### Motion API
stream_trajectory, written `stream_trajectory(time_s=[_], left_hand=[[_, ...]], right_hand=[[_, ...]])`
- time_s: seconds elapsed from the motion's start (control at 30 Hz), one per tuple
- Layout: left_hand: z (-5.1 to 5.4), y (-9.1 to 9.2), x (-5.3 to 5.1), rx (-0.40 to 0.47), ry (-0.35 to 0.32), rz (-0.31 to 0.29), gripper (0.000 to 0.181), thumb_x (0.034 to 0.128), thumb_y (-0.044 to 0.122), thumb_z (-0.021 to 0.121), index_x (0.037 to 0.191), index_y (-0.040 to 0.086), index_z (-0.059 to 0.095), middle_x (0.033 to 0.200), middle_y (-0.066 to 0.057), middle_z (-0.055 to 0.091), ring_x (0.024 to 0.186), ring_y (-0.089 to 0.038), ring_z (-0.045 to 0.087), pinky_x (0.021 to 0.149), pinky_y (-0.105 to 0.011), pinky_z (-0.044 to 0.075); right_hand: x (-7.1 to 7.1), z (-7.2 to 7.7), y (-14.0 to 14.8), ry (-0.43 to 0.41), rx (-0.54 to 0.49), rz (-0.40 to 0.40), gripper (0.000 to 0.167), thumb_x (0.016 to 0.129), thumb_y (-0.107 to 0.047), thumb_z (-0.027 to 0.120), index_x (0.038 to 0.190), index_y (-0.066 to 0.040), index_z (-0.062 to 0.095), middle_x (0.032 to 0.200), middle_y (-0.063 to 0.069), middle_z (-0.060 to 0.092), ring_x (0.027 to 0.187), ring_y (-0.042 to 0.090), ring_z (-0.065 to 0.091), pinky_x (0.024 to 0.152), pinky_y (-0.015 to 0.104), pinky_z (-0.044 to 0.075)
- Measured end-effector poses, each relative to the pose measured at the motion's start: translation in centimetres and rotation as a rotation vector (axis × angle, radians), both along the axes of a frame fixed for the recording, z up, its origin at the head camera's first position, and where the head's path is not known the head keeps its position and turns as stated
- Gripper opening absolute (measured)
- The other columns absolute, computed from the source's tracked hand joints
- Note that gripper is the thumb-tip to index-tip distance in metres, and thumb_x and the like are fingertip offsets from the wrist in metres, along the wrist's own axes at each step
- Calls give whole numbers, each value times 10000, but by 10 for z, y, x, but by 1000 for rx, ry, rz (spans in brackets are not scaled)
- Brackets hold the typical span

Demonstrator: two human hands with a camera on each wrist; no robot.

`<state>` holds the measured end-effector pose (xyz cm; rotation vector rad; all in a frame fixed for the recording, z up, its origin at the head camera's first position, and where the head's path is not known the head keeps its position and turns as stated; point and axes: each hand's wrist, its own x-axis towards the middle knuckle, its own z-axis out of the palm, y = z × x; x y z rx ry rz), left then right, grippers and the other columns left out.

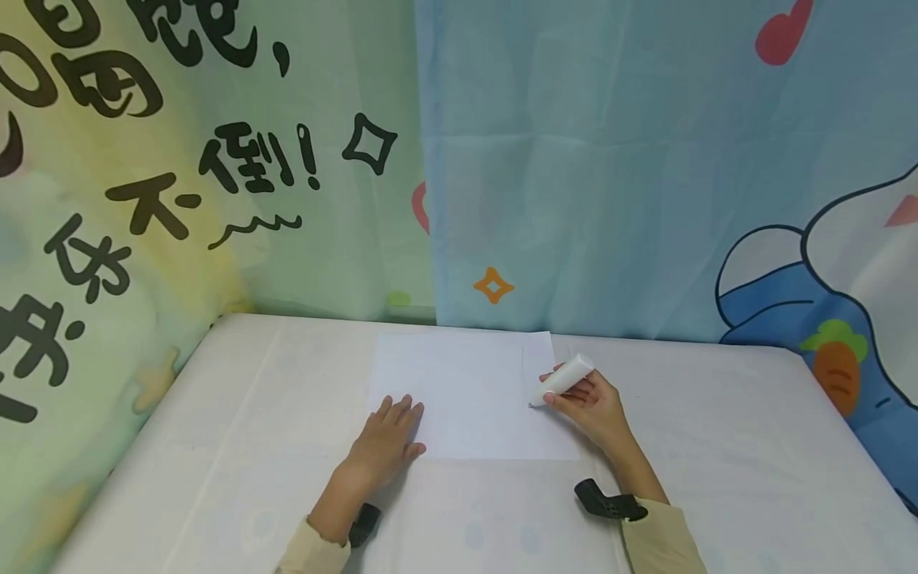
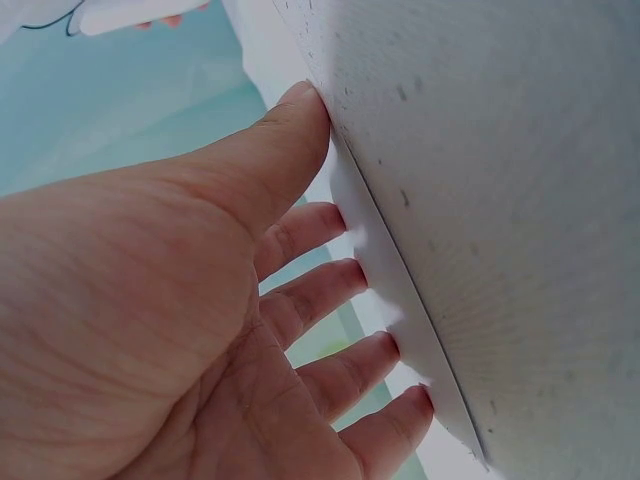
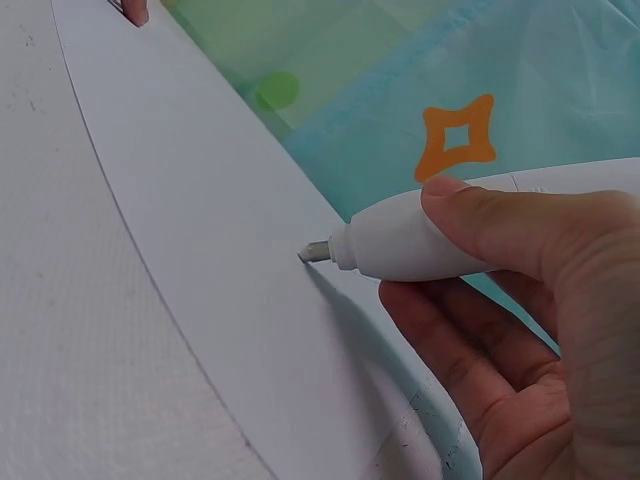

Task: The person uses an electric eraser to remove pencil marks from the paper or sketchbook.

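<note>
Right hand (image 1: pixel 594 408): a narrow pinch, thumb and fingers round a thick white pen (image 1: pixel 566 379), which tilts over the sheet.
Pen tip (image 3: pixel 316 251): grey, meeting the paper (image 1: pixel 469 399) close to its right edge.
Paper: a white sheet lying along the table's far edge, its near edge well short of the table's near side.
Faint line (image 1: pixel 523 367): runs near the paper's right edge, toward its far right corner.
Left hand (image 1: pixel 385 445): holds nothing, fingers extended, resting over the paper's near left corner.
Table (image 1: pixel 717 430): white-covered, with a printed curtain (image 1: pixel 574 175) beyond its far edge.
</note>
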<state>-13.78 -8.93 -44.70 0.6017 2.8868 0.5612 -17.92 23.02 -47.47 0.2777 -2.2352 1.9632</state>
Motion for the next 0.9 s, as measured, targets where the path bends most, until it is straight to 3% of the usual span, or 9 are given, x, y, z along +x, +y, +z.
stream_trajectory(time_s=[0.9], left_hand=[[-1, -1, 0, 11, -11, -3, 579, 949, 248, 625, 1414, -40, 437, 1494, -250, 388, 1400, -469, 303, 1092, -600, 322]], right_hand=[[1, 0, 0, 67, 14, 42, 398, 825, 143, 685, 1165, 171, 480, 1003, -162, 697, 952, -28, 657, 843, 134, 518]])
